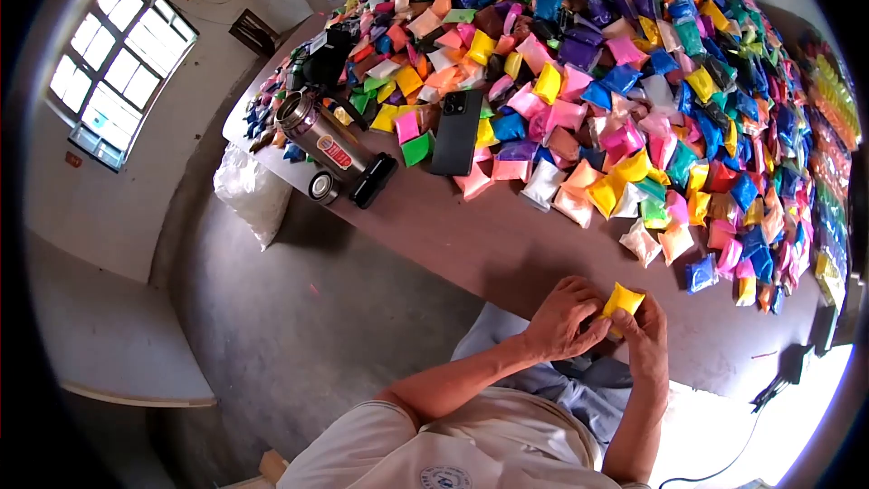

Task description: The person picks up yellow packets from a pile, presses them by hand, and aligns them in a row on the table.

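Both my hands hold one small yellow packet [624,299] over the near edge of the brown table [507,244]. My left hand [563,317] grips it from the left with curled fingers. From below and to the right, my right hand [646,337] pinches the same packet. A big heap of small coloured packets [634,81] covers the table beyond my hands; they are pink, yellow, blue, green, orange and purple.
A black phone [455,131] lies face down at the heap's left edge. Beside it a steel flask [330,140] lies on its side, its cap [323,186] nearby. A white bag [253,195] hangs off the table's left end. A black cabled device [789,369] sits at right.
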A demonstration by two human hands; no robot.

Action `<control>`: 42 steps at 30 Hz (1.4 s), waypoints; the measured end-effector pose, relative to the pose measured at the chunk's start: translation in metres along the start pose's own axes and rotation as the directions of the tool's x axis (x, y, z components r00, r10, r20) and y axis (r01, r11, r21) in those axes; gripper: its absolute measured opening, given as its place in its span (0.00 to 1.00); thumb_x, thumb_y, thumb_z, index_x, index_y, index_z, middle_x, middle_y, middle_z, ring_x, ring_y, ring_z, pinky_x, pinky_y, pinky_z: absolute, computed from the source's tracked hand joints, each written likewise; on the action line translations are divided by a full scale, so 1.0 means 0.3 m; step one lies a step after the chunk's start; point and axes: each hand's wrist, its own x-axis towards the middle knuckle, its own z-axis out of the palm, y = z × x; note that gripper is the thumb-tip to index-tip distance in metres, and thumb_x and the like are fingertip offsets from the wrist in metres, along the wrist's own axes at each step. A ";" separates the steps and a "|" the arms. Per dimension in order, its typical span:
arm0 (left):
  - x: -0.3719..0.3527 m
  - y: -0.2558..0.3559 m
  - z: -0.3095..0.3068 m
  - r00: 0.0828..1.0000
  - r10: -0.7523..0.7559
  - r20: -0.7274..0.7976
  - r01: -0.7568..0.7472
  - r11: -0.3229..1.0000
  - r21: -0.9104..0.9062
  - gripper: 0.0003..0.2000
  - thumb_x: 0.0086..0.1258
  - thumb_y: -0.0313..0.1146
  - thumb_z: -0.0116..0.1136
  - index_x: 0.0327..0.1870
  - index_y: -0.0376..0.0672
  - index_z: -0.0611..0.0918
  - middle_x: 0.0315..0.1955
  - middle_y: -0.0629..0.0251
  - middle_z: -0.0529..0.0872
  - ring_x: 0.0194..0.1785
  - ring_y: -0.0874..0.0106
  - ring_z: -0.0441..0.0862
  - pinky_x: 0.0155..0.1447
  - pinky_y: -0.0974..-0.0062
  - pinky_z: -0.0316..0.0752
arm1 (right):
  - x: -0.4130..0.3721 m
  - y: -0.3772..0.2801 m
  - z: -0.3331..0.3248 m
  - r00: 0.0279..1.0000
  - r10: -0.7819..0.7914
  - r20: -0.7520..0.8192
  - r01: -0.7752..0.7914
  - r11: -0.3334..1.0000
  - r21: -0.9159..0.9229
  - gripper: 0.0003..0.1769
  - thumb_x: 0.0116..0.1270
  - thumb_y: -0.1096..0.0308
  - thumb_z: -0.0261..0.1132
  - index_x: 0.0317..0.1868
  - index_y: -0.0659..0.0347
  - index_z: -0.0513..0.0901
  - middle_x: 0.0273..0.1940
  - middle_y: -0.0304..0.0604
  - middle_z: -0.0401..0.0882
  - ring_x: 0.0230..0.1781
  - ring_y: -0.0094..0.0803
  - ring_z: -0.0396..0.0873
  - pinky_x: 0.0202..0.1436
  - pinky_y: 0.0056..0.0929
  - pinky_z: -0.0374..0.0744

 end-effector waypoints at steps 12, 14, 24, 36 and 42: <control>0.004 0.006 0.010 1.000 -0.011 0.010 0.011 1.000 0.006 0.12 0.66 0.38 0.56 0.34 0.37 0.81 0.37 0.56 0.81 0.46 0.59 0.77 0.61 0.61 0.65 | 0.037 0.037 -0.055 0.999 -0.001 0.039 0.001 1.000 0.025 0.18 0.67 0.62 0.62 0.51 0.67 0.76 0.42 0.36 0.78 0.41 0.21 0.74 0.46 0.20 0.73; 0.007 0.001 0.009 0.999 -0.048 -0.017 0.048 0.999 -0.010 0.09 0.63 0.34 0.57 0.33 0.36 0.80 0.34 0.55 0.81 0.43 0.57 0.77 0.57 0.61 0.68 | 0.035 0.018 -0.034 0.999 0.037 0.001 -0.037 0.998 0.049 0.17 0.67 0.65 0.62 0.51 0.67 0.75 0.42 0.36 0.77 0.41 0.21 0.74 0.46 0.21 0.73; 0.026 0.004 0.035 0.992 -0.002 -0.127 0.008 0.999 0.046 0.08 0.60 0.31 0.59 0.26 0.38 0.76 0.27 0.58 0.79 0.36 0.58 0.77 0.51 0.61 0.70 | 0.079 0.018 -0.054 0.998 0.001 0.055 -0.007 0.996 0.093 0.14 0.66 0.67 0.64 0.47 0.68 0.77 0.38 0.35 0.79 0.39 0.18 0.74 0.45 0.19 0.73; -0.012 0.006 0.044 0.999 -0.025 -0.036 0.028 0.994 0.105 0.07 0.53 0.30 0.63 0.32 0.41 0.79 0.31 0.60 0.82 0.40 0.58 0.78 0.50 0.62 0.71 | 0.198 -0.062 0.111 0.993 -0.026 0.113 0.033 0.998 -0.060 0.22 0.60 0.71 0.67 0.54 0.69 0.73 0.39 0.42 0.78 0.39 0.23 0.76 0.40 0.23 0.77; -0.006 0.021 0.007 0.995 -0.079 0.068 0.072 0.993 0.099 0.10 0.52 0.30 0.63 0.36 0.42 0.80 0.34 0.58 0.82 0.42 0.57 0.79 0.50 0.59 0.71 | 0.284 -0.068 0.264 0.971 -0.121 0.208 0.205 0.868 -0.453 0.18 0.57 0.69 0.66 0.48 0.65 0.79 0.38 0.54 0.82 0.39 0.41 0.83 0.44 0.31 0.78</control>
